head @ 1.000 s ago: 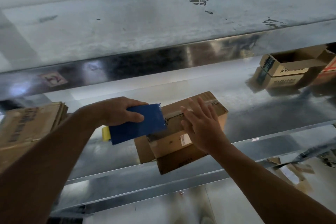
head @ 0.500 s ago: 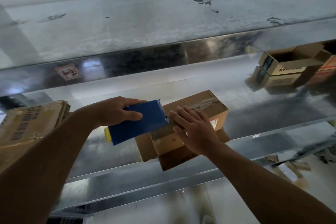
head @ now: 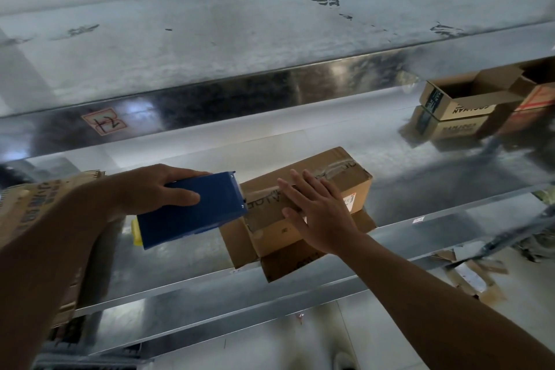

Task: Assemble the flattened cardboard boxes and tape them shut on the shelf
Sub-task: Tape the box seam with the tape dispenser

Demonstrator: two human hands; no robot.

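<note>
A brown cardboard box [head: 327, 177] stands on the shiny metal shelf [head: 168, 264], its lower flaps splayed out toward the shelf's front edge. Clear tape runs along its top seam. My left hand [head: 150, 189] grips a blue tape dispenser [head: 192, 210] with a yellow end, whose nose touches the box's left end. My right hand [head: 318, 213] lies flat on the box top with straight, spread fingers, pressing the tape down.
A stack of flattened cardboard boxes [head: 33, 207] lies at the left of the shelf, partly behind my left arm. An open box [head: 468, 96] sits far right beside a red-printed one [head: 540, 96]. Cardboard scraps [head: 471, 276] litter the floor below.
The dispenser has drawn back left along the box top to its near end. My right hand slid down along the tape seam, staying flat on the box.
</note>
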